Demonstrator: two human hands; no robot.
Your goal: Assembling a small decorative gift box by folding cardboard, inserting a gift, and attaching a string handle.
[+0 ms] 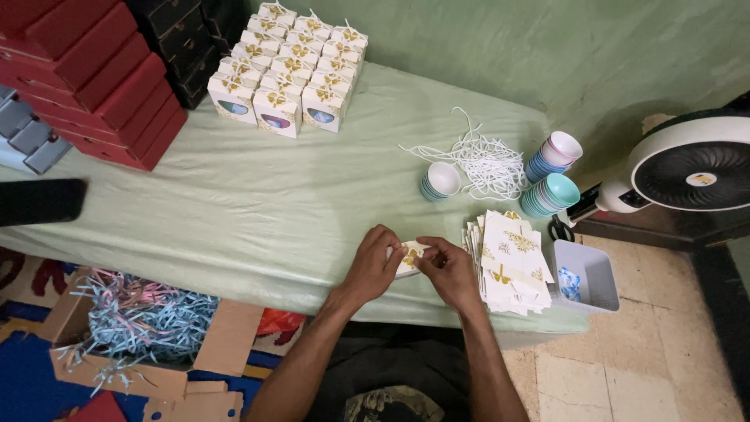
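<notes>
On green table edge, 2 hands, left (373,266) & right (449,270), pinch flat white-gold box blank (409,257), long axis running left-right.

Low table covered with a pale green cloth (258,211). On it: stacked red flat boxes (94,78) at the far left corner; a block of small white cardboard gift boxes with gold bows (289,70); a loose tangle of white cord (484,164); three stacks of small pastel plastic bowls (547,176); a fanned pile of flat white-and-gold box blanks (512,262) at the near right edge; a black flat object (39,201) at the left edge.
</notes>
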